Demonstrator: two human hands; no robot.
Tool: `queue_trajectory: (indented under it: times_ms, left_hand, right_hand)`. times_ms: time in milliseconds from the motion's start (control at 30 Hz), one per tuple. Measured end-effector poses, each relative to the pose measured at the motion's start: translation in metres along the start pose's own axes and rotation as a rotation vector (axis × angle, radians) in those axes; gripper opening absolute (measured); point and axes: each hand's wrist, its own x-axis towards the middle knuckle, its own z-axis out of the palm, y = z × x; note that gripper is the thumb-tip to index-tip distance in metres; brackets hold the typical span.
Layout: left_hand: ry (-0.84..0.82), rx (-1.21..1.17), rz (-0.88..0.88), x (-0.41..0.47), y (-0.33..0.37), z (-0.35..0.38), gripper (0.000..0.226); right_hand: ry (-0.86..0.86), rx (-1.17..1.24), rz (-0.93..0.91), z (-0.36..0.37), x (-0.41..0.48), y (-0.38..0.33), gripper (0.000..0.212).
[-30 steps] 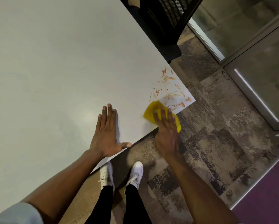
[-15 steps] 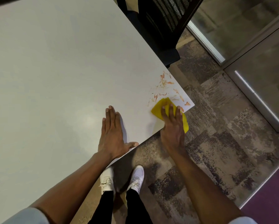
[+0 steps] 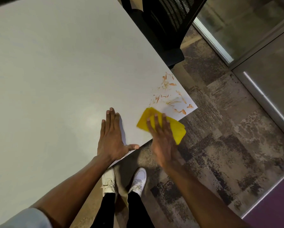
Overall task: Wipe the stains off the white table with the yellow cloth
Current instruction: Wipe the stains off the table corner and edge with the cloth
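The white table fills the left of the head view, its near right corner smeared with orange-brown stains. A folded yellow cloth lies on the table's front edge just below the stains, partly hanging past the edge. My right hand presses flat on the cloth, fingers spread over it, and looks motion-blurred. My left hand rests flat on the bare tabletop to the left of the cloth, fingers together, thumb out along the edge.
A black mesh office chair stands against the table's right side. Patterned carpet lies beyond the corner, with a glass partition at the upper right. My white shoes are under the table edge.
My right hand has slid the cloth back down and left along the front edge, away from the stains it had just reached. The left hand stays planted.
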Motion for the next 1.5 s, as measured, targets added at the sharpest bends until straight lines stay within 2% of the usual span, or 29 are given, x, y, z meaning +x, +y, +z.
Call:
queue_trajectory:
  times_ms: [133,200,233,300,367,400,500,567,733,767,900,967,1067,1133,1233,1333,1433,1500]
  left_hand:
    - [0.037,-0.022,0.005,0.0,-0.002,0.004,0.155]
    - [0.052,-0.022,0.003,0.0,-0.004,0.005,0.154]
    - [0.055,-0.024,0.0,0.0,-0.005,0.005,0.154]
    - [0.048,-0.025,-0.005,0.001,-0.004,0.005,0.154]
    - [0.055,-0.028,-0.009,0.0,-0.004,0.005,0.154]
    - [0.06,-0.034,-0.008,-0.001,-0.003,0.005,0.153]
    - [0.068,-0.045,0.004,-0.002,-0.004,0.005,0.151]
    - [0.072,-0.057,0.0,-0.002,-0.004,0.005,0.151]
    - [0.08,-0.048,0.002,-0.003,-0.003,0.003,0.152]
    - [0.08,-0.056,0.005,-0.003,-0.002,0.002,0.152]
    - [0.075,-0.112,0.007,-0.002,-0.002,-0.001,0.154]
    - [0.079,-0.111,0.012,-0.002,-0.002,-0.001,0.154]
    - [0.087,-0.075,0.026,-0.002,-0.002,0.0,0.153]
    - [0.09,-0.08,0.027,-0.001,-0.003,0.001,0.152]
    - [0.081,-0.085,0.017,0.0,-0.004,0.001,0.153]
    - [0.07,-0.077,0.022,0.0,-0.004,0.0,0.154]
    - [0.054,-0.073,0.007,0.0,-0.003,-0.002,0.154]
    - [0.04,-0.081,0.001,0.0,-0.003,-0.003,0.155]
  right_hand:
    - [-0.061,-0.012,-0.201,0.001,0.022,-0.002,0.085]
    - [-0.079,-0.038,-0.208,-0.005,0.042,0.008,0.087]
    - [-0.068,-0.049,-0.16,-0.009,0.053,0.016,0.088]
    - [-0.02,-0.036,0.05,-0.015,0.066,0.029,0.087]
    - [0.034,-0.002,0.203,-0.018,0.067,0.018,0.084]
    - [0.025,-0.021,0.166,-0.013,0.061,0.007,0.084]
    - [-0.103,-0.135,-0.235,0.006,0.033,-0.02,0.088]
    - [-0.144,-0.125,-0.303,0.001,0.042,-0.011,0.092]
    - [-0.078,-0.072,0.072,-0.021,0.09,0.0,0.084]
    - [-0.068,-0.047,0.059,-0.019,0.09,-0.011,0.082]
    - [-0.14,-0.032,-0.256,-0.002,0.066,-0.039,0.09]
    - [-0.139,-0.069,-0.206,-0.005,0.072,-0.029,0.089]
    - [-0.087,-0.081,0.095,-0.016,0.098,-0.011,0.085]
    - [-0.071,-0.05,0.194,-0.019,0.11,-0.018,0.08]
    - [-0.093,-0.022,0.011,-0.01,0.095,-0.043,0.076]
    - [-0.172,-0.039,-0.152,-0.005,0.055,-0.053,0.082]
    - [-0.151,-0.031,-0.05,-0.005,0.023,-0.042,0.079]
    - [-0.116,-0.017,0.044,-0.006,0.004,-0.04,0.087]
